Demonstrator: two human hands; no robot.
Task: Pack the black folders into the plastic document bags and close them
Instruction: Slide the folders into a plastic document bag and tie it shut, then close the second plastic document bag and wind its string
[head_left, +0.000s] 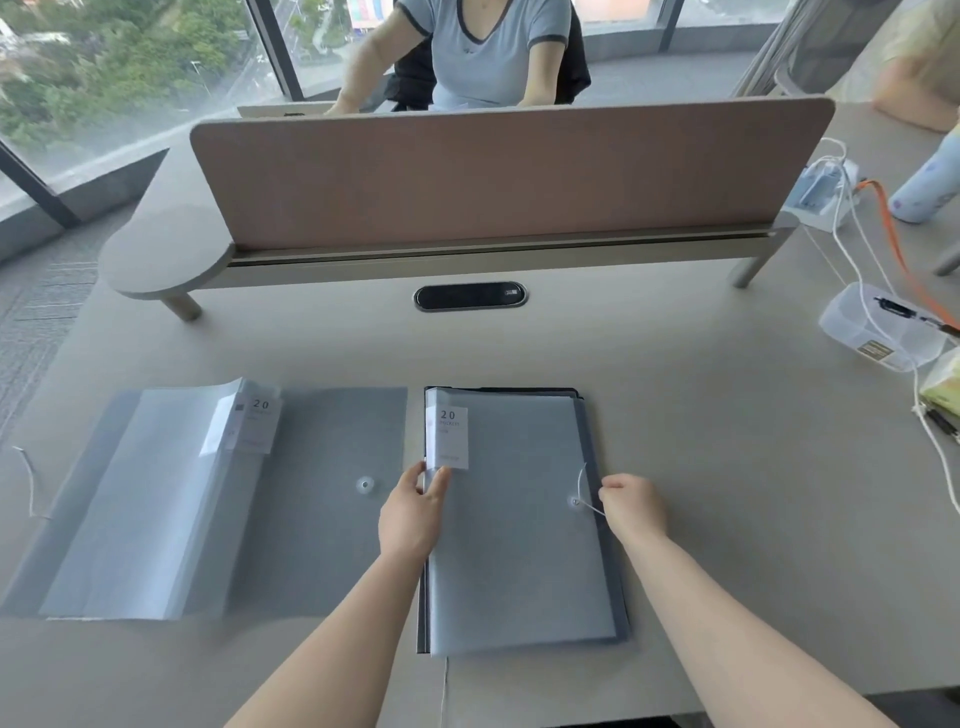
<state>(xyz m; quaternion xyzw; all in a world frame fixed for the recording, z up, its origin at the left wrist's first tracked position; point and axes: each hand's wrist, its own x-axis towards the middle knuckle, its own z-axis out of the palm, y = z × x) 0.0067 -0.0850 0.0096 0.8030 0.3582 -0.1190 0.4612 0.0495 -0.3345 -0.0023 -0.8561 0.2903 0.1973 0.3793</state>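
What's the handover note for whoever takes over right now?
Left hand: holds the left edge of the right bag, thumb by the label.
Right hand: pinches the string at the bag's button.
Right bag: folder inside, flap folded over, string being wound.
Left bag: lies open on the desk, its string loose.
Left to do: finish tying the right bag, then close and tie the left one.

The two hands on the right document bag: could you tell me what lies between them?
In the head view, only the bag's translucent flap and its string button lie between left hand and right hand.
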